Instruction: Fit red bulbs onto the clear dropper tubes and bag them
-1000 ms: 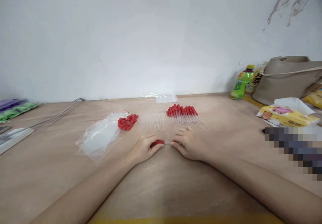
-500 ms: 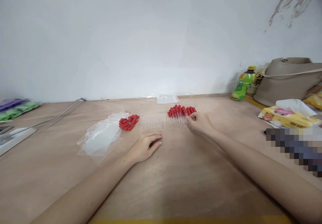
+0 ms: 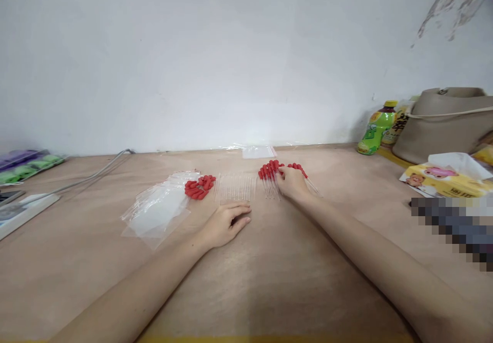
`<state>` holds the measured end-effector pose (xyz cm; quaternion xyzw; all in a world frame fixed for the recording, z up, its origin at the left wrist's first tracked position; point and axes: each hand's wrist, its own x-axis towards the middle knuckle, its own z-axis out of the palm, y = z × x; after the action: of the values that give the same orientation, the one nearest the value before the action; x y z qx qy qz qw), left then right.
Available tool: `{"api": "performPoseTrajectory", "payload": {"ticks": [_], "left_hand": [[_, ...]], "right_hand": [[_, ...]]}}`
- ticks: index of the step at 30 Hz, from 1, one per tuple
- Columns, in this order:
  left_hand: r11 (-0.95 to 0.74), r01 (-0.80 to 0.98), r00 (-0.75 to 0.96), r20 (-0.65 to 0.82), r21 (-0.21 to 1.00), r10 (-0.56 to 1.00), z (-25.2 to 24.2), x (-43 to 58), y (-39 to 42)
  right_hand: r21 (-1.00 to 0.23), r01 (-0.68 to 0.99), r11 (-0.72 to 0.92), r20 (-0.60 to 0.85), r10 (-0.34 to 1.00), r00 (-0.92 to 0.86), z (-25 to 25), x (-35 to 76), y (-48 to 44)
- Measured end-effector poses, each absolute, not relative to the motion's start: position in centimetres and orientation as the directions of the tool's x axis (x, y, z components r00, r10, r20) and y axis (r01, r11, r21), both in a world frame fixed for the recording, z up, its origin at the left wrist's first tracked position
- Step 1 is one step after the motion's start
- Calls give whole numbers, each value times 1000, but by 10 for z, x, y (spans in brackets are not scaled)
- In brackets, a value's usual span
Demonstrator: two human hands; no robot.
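My right hand [image 3: 295,184] pinches among a fanned row of glass droppers [image 3: 268,178] with red rubber bulbs; its fingertips are closed near the bulbs, seemingly on one dropper. The hand covers the middle of the row, and a few dropper tubes show on its right side. My left hand [image 3: 225,225] rests on the table, empty, thumb apart from the fingers. Just beyond it lies a row of bare clear glass tubes [image 3: 235,186]. Left of these is a small heap of loose red rubber bulbs [image 3: 199,188].
Clear zip bags [image 3: 162,209] lie fanned at left; another small bag [image 3: 259,152] lies by the wall. A grey cable [image 3: 96,171] runs at far left. On the right stand a green drink bottle [image 3: 375,130], a beige bag [image 3: 442,127] and a yellow tissue pack [image 3: 442,178].
My right hand has shifted left along the dropper row, uncovering droppers on its right. My left hand stays in place on the table. The whole view has slid slightly.
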<state>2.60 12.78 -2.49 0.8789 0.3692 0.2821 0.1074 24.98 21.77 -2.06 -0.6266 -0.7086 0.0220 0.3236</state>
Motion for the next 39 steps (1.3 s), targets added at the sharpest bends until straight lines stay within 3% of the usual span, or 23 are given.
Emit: {"api": "performPoseTrajectory", "payload": {"ticks": [11, 28, 33, 39], "left_hand": [[-694, 604, 568, 400, 391, 720, -26, 25, 129], [-692, 616, 569, 395, 376, 721, -26, 26, 129], [-706, 602, 572, 415, 374, 707, -27, 26, 129], [-710, 599, 577, 415, 370, 703, -27, 26, 130]], "right_hand": [[-469, 868, 165, 422, 905, 56, -22, 264, 220], [-380, 924, 50, 352, 931, 94, -15, 258, 212], [-408, 906, 110, 383, 922, 61, -15, 258, 206], [-356, 893, 275, 440, 893, -99, -22, 223, 190]]}}
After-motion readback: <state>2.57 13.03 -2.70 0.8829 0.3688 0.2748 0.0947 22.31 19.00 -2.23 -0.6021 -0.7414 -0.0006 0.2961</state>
